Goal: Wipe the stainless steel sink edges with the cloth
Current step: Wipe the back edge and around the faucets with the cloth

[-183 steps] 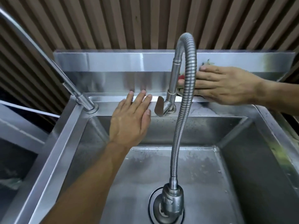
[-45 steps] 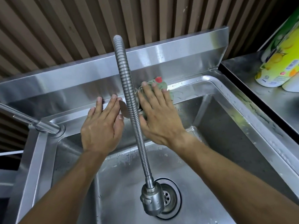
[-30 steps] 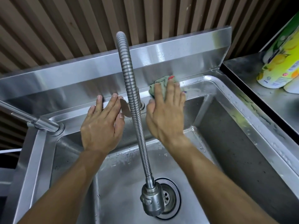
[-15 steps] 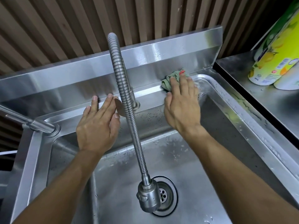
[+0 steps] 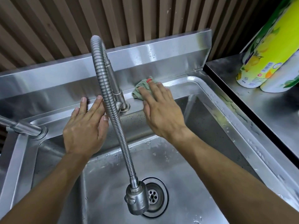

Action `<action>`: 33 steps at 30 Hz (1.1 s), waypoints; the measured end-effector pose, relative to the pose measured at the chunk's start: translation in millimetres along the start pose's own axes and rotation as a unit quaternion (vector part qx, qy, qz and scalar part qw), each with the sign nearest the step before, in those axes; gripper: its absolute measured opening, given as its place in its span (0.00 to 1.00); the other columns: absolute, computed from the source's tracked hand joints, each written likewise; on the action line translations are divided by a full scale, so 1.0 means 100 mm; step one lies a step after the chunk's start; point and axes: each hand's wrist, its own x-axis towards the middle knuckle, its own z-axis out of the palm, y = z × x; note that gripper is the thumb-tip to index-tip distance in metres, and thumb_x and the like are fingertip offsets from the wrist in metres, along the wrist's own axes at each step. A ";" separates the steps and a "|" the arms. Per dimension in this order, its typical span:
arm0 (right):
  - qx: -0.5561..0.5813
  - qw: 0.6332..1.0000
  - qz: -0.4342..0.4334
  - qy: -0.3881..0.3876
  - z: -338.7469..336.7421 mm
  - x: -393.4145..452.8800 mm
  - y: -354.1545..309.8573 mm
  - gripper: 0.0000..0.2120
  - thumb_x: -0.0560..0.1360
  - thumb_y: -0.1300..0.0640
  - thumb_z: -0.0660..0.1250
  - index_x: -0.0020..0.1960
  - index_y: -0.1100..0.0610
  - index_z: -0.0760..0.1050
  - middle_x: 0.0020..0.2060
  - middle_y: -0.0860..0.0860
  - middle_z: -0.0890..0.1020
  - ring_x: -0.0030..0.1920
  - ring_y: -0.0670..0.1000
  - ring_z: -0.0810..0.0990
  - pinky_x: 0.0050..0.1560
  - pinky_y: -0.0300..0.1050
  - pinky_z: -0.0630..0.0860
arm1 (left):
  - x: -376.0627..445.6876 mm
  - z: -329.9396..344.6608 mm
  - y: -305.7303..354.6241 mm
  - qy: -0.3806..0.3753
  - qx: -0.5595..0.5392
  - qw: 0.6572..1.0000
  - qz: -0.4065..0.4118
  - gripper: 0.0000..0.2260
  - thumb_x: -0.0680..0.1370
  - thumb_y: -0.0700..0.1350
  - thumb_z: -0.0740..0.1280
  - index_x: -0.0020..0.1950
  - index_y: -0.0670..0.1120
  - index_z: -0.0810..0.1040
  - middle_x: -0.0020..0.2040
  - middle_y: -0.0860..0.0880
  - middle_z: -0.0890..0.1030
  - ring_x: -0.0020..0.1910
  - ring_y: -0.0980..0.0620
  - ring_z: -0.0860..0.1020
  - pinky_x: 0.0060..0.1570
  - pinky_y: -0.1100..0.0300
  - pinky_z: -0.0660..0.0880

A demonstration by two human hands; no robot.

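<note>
A stainless steel sink (image 5: 216,101) fills the view, wet with droplets. A crumpled green cloth (image 5: 140,88) with a red spot lies on the back rim, just right of the tap base. My right hand (image 5: 160,110) presses flat on the cloth, fingers spread over it, hiding most of it. To the left of the tap, my left hand (image 5: 85,126) rests flat on the back rim, fingers together and holding nothing.
A flexible ribbed tap hose (image 5: 111,110) arches between my hands and hangs over the drain (image 5: 153,196). A second tap (image 5: 24,126) stands at the left corner. Two yellow-green packs (image 5: 262,62) stand on the steel counter (image 5: 267,110) at right. A steel backsplash (image 5: 161,57) rises behind.
My right hand slid the cloth along the back rim, out to the right corner, then back left toward the tap base. My left hand has stayed in place.
</note>
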 end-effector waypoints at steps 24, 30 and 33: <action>-0.070 0.981 0.177 0.023 -0.16 0.07 0.44 0.26 0.83 0.53 0.52 0.80 0.58 0.59 0.78 0.65 0.62 0.77 0.68 0.60 0.79 0.63 0.55 | -0.06 -0.10 0.03 -0.040 0.012 0.999 -0.004 0.25 0.85 0.54 0.44 0.83 0.53 0.56 0.82 0.53 0.57 0.82 0.43 0.53 0.80 0.45 0.56; 0.029 0.997 0.045 -0.049 0.02 0.01 -0.40 0.27 0.83 0.50 0.42 0.81 0.54 0.58 0.81 0.60 0.56 0.81 0.63 0.53 0.81 0.62 0.49 | -0.06 -0.09 0.07 -0.028 0.004 0.999 -0.018 0.26 0.85 0.55 0.44 0.83 0.53 0.58 0.81 0.54 0.57 0.81 0.46 0.51 0.80 0.47 0.53; 0.027 0.999 0.008 -0.038 0.08 0.00 -0.54 0.24 0.85 0.52 0.49 0.81 0.54 0.59 0.81 0.59 0.57 0.81 0.63 0.53 0.82 0.60 0.49 | -0.07 -0.03 0.02 -0.024 0.005 1.000 -0.010 0.26 0.85 0.55 0.43 0.83 0.53 0.59 0.81 0.55 0.57 0.82 0.46 0.51 0.80 0.47 0.54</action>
